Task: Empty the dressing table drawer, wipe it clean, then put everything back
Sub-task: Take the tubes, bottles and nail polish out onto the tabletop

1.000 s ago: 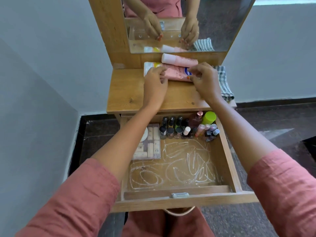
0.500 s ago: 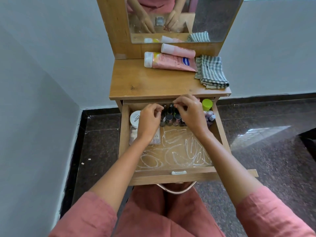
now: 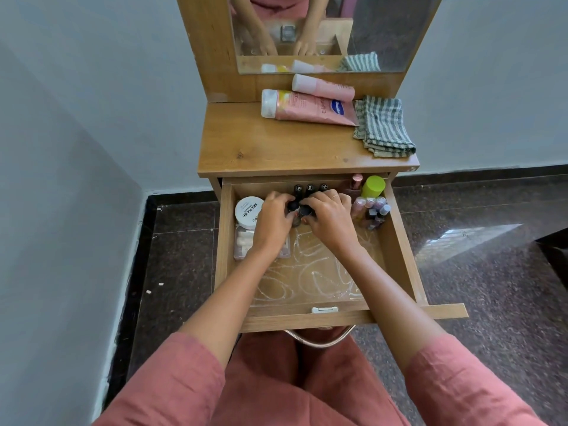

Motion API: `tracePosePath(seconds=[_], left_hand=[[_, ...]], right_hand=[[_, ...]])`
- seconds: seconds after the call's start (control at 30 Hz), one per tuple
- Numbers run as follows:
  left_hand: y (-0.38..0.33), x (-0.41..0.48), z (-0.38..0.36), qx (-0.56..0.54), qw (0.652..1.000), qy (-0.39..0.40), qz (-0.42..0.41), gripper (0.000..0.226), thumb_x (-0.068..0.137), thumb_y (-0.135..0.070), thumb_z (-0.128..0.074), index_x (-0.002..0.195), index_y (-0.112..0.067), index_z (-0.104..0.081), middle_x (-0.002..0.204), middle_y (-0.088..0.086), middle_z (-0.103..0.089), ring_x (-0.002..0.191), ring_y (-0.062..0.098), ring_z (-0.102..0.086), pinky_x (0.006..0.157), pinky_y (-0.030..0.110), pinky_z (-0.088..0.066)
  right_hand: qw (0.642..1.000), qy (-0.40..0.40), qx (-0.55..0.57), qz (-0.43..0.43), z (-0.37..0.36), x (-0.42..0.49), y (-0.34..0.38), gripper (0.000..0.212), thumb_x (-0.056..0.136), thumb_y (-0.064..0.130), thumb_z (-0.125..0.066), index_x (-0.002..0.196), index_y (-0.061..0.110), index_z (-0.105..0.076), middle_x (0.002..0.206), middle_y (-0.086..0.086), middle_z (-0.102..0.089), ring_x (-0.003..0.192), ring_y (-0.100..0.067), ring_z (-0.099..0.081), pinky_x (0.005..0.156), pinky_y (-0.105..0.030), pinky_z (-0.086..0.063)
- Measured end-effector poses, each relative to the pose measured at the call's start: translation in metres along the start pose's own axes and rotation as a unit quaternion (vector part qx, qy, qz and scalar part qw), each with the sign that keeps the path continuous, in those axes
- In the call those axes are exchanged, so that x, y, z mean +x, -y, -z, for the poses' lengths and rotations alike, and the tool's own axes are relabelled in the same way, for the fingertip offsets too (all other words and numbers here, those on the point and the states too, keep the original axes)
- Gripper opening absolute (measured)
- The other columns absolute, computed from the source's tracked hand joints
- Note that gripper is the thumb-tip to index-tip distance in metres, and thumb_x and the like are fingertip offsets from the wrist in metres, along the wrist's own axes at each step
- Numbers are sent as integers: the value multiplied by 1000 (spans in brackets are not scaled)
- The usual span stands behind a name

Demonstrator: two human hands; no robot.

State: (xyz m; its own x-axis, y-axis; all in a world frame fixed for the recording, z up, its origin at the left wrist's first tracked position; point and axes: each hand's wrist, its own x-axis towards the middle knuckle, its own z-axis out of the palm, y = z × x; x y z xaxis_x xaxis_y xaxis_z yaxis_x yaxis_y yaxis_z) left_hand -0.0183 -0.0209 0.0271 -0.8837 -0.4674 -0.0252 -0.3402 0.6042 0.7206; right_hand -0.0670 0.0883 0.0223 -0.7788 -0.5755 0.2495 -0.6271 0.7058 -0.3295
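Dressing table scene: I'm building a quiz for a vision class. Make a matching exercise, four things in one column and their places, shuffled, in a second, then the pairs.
Things
1. checked cloth
2. white jar
3. green-capped bottle
4. pink tubes

Places
A. drawer, back right corner
B. tabletop, right edge
C. drawer, left side
D. tabletop, just below the mirror, left of the cloth

Pairs: 1-B, 2-C, 3-A, 4-D

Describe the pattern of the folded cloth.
The cloth has grey and white checks; head view.
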Motion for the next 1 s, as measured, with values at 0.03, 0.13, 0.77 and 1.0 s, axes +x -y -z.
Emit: tracePosePath(seconds=[0.03,0.13,0.77,1.0], left_hand=[[0,0,0,3,1000,2,1,29,82,-7,-63,111,-5,-62,110,13,-60,100,25,-58,82,26,-42],[0,-1,2,1,1000,4,1,27,81,-5,-64,108,-5,-63,105,12,-66,94,24,-62,79,28,-45],[-60,-1,94,-74,991,-60,-94,24,81,-5,-65,105,-5,-66,97,1,-64,84,9,-60,75,12,-49],[-68,52,110,-70,989,-104,-79,23,80,-5,-66,102,-4,-67,96,10,-69,87,19,-64,84,34,-53]], right_hand=[[1000,7,6,-3,1,0,1,21,78,10,-63,98,12,-69,96,-5,-69,98,-31,-56,82,-33,-19],[1000,19,19,-7,4,0,2,23,81,10,-60,102,13,-68,102,-4,-68,104,-29,-53,85,-33,-18],[975,-7,220,-36,109,41,35,33,75,7,-72,107,5,-66,98,-9,-69,84,-14,-61,82,-25,-52],[969,-40,240,-44,107,95,42,26,75,3,-71,100,-1,-68,94,-10,-70,79,-6,-57,76,-9,-48]])
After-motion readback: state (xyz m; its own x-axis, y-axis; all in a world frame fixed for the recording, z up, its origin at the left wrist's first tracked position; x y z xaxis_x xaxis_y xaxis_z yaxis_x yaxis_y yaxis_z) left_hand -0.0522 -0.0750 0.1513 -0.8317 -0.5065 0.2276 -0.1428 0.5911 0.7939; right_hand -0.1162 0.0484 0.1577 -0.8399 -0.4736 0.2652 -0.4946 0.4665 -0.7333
